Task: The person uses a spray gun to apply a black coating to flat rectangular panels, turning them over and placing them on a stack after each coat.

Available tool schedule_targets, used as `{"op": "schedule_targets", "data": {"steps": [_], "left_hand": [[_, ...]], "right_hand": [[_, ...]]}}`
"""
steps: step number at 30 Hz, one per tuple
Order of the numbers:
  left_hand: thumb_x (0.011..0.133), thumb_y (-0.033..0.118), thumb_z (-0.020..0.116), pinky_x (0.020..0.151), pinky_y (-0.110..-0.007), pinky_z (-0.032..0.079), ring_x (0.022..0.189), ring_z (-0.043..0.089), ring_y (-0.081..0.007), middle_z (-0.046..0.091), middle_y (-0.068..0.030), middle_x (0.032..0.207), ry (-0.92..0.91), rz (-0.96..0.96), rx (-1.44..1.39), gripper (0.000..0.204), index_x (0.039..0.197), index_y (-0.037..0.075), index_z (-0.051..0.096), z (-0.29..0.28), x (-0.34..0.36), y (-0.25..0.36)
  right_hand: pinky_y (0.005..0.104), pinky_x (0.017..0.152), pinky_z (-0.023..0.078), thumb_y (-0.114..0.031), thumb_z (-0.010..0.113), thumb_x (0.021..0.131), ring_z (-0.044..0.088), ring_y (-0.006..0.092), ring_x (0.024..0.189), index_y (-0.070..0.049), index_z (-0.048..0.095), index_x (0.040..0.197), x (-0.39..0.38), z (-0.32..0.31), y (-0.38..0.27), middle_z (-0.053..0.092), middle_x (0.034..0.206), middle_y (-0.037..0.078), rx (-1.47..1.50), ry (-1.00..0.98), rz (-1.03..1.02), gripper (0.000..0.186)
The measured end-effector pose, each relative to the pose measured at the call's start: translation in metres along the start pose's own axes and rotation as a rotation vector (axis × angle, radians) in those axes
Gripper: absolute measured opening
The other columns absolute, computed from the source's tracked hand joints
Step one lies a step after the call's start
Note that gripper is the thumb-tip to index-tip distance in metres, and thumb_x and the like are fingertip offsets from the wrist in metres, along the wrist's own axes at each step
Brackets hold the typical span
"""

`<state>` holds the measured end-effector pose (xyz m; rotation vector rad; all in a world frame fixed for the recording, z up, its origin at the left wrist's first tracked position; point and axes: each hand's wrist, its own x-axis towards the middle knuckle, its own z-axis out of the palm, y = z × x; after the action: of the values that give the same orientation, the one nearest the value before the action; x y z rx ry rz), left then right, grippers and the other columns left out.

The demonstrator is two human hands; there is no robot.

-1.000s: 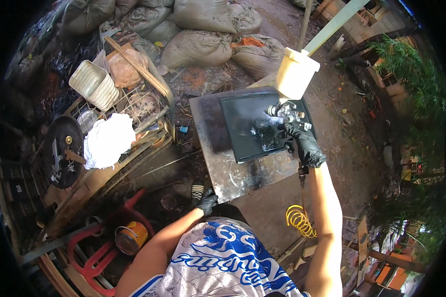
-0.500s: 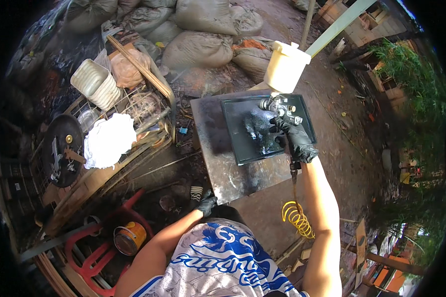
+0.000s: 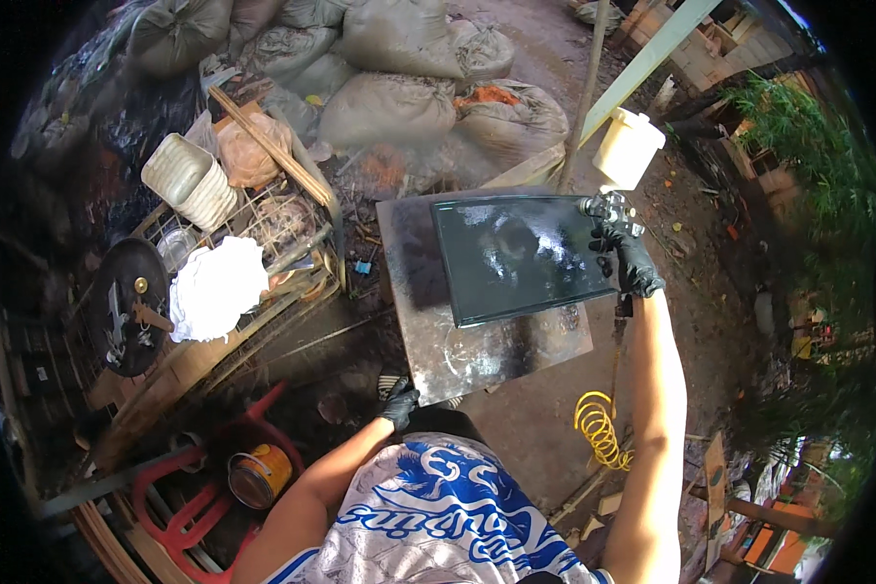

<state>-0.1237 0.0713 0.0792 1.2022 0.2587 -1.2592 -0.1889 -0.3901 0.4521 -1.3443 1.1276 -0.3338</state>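
Right hand (image 3: pixel 636 265), in a black glove, closed around the handle of a spray gun (image 3: pixel 608 207) with a cream cup (image 3: pixel 628 148) on top, held at the far right corner of a glossy dark panel (image 3: pixel 521 255) lying flat on a stained metal sheet (image 3: pixel 477 346) serving as the bench. Left hand (image 3: pixel 399 401), also gloved, resting at the near left corner of that sheet, fingers curled, though whether actually gripping cannot be told. Panel probably stiff, fairly light and slick with wet coating, so best lifted by bare edges or from beneath, never the shiny face; gun likely top-heavy under its cup.
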Motion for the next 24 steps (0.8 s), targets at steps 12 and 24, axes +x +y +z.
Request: {"op": "schedule_targets", "data": {"steps": [12,24], "left_hand": [[0.086,0.011,0.06,0.038,-0.03,0.036,0.043,0.043,-0.0164,0.045,-0.0003,0.058,-0.077,-0.164,0.127,0.014,0.09,0.021,0.051,-0.022,0.016,0.033],[0.088,0.022,0.06,0.062,-0.046,0.045,0.075,0.056,-0.0278,0.059,-0.0159,0.095,-0.195,-0.183,0.484,0.041,0.126,0.015,0.046,-0.045,0.034,0.059]], "right_hand": [[0.0259,0.046,0.037,-0.038,0.066,0.09,0.051,0.0103,0.055,-0.013,0.063,0.112,-0.023,-0.065,0.001,0.065,0.085,0.005,-0.111,0.476,-0.112,0.034],[0.0254,0.07,0.051,-0.024,0.071,0.09,0.062,0.0117,0.087,-0.006,0.063,0.122,-0.186,-0.005,0.009,0.069,0.107,0.004,0.476,-0.004,-0.197,0.038]]}}
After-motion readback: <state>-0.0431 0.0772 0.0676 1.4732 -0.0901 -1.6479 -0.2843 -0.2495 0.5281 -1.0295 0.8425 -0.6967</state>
